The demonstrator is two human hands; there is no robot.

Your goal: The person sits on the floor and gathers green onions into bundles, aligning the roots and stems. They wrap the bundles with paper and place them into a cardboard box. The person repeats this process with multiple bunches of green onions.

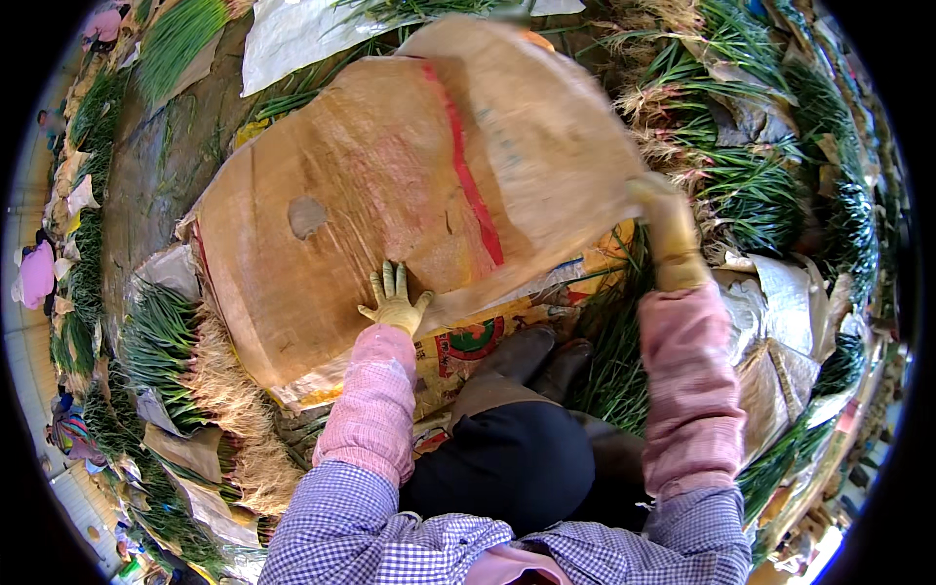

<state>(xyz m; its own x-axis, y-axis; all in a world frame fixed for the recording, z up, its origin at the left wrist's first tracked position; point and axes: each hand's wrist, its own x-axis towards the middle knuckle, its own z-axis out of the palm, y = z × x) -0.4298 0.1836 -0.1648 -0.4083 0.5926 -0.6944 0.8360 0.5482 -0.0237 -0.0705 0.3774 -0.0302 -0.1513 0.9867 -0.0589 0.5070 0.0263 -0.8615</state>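
A large worn tan sack (356,175) with a red stripe lies flat in front of me over a yellow printed sack (526,322). My left hand (395,300), in a pale yellow glove, rests on the tan sack with fingers spread. My right hand (665,219), gloved alike and blurred, is closed on the raised right corner of a translucent, blurred tan sheet (541,146); I cannot tell whether it is part of the same sack. Below the sacks are my dark boots (526,351).
Bundles of green onions with pale roots lie at left (171,351) and right (741,190). A white sheet (292,39) is at the back, a wrapped bundle (780,341) at right. Several people, one in pink (37,273), are at the far left.
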